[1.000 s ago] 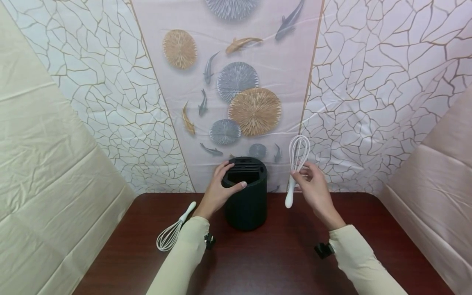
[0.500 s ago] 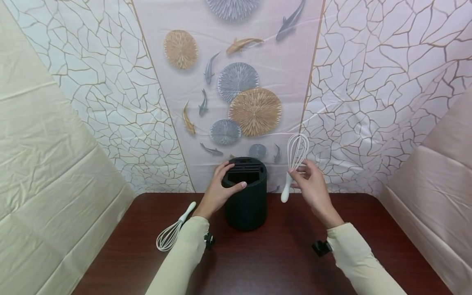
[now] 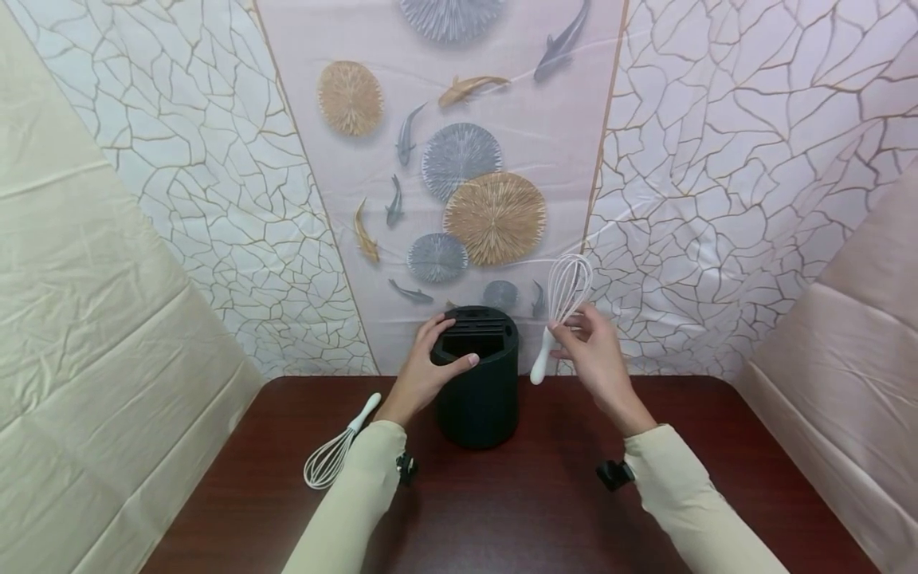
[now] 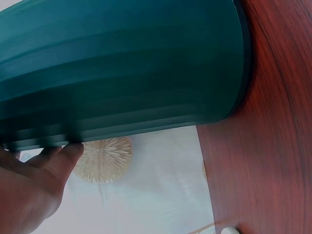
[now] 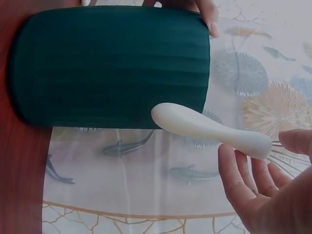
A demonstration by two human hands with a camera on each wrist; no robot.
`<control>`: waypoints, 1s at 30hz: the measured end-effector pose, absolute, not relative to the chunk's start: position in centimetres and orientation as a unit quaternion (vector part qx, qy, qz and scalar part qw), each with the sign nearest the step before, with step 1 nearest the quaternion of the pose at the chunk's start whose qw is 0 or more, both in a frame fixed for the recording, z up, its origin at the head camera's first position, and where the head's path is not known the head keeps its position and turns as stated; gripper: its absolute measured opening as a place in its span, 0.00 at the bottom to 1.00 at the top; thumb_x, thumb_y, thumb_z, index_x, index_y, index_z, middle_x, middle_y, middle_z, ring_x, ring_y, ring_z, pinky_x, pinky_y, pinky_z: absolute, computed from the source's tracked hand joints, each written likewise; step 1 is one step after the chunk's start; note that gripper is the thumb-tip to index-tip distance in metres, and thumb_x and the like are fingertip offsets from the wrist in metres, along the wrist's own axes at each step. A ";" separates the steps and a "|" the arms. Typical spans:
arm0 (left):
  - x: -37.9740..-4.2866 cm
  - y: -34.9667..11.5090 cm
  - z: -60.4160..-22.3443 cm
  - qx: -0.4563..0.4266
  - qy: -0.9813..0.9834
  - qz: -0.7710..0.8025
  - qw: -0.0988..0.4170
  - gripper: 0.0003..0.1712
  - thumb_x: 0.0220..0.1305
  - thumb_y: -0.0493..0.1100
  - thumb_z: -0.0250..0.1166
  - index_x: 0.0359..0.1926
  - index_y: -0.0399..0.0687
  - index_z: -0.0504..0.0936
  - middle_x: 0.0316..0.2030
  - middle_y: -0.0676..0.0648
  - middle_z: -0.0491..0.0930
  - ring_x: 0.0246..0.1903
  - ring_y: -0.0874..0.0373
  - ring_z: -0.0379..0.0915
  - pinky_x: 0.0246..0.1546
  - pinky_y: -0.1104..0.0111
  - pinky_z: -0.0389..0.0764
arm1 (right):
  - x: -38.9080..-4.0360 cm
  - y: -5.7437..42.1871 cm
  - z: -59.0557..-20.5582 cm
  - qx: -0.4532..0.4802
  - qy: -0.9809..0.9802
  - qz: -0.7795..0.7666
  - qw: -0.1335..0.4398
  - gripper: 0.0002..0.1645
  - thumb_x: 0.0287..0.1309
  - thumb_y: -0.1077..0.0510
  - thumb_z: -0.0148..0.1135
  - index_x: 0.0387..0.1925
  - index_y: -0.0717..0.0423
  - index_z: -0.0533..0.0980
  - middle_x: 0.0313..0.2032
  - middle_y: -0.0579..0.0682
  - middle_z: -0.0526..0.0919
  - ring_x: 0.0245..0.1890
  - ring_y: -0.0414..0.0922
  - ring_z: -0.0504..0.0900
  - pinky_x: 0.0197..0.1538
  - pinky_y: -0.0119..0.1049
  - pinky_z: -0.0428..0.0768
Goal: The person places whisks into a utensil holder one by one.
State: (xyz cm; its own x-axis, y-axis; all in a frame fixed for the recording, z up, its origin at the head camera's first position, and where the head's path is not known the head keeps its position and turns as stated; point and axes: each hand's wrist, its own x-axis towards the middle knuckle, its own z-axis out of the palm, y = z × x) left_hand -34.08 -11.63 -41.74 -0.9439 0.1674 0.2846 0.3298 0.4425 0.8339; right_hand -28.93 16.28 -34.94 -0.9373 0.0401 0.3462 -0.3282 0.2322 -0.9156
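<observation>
One probably light whisk [image 3: 562, 308]: pinch its neck [image 5: 262, 146], as your right hand [image 3: 597, 355] does; your spread left hand [image 3: 421, 375] grips the container [image 3: 479, 408].

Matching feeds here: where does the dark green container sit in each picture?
Head: the dark green container is just right of centre, lower half.
Left wrist: the dark green container spans the upper left.
Right wrist: the dark green container, upper left.
Shared landmark: red-brown tabletop, along bottom, right side, left side respectively.
</observation>
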 end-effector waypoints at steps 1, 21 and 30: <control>-34.1 -11.7 -41.8 -0.148 -0.845 -0.509 0.080 0.51 0.59 0.74 0.73 0.79 0.69 0.66 0.80 0.66 0.50 0.80 0.52 0.48 0.74 0.38 0.59 | -28.9 16.2 -34.9 0.096 -0.771 0.612 0.149 0.27 0.78 0.58 0.60 0.70 0.66 0.68 0.60 0.69 0.80 0.55 0.58 0.84 0.49 0.45 0.89; -34.2 -11.6 -41.8 -0.148 -0.844 -0.509 0.079 0.51 0.59 0.72 0.74 0.79 0.69 0.66 0.81 0.65 0.50 0.81 0.51 0.48 0.74 0.38 0.58 | -29.3 14.4 -33.5 0.123 -0.771 0.607 0.146 0.29 0.78 0.59 0.60 0.73 0.66 0.66 0.61 0.68 0.80 0.58 0.61 0.83 0.48 0.41 0.89; -34.2 -11.5 -41.9 -0.150 -0.840 -0.514 0.088 0.49 0.60 0.69 0.75 0.79 0.68 0.67 0.81 0.64 0.51 0.80 0.51 0.49 0.75 0.39 0.57 | -29.6 13.2 -33.2 0.122 -0.769 0.608 0.152 0.26 0.77 0.61 0.60 0.69 0.67 0.69 0.59 0.69 0.81 0.56 0.61 0.84 0.45 0.37 0.88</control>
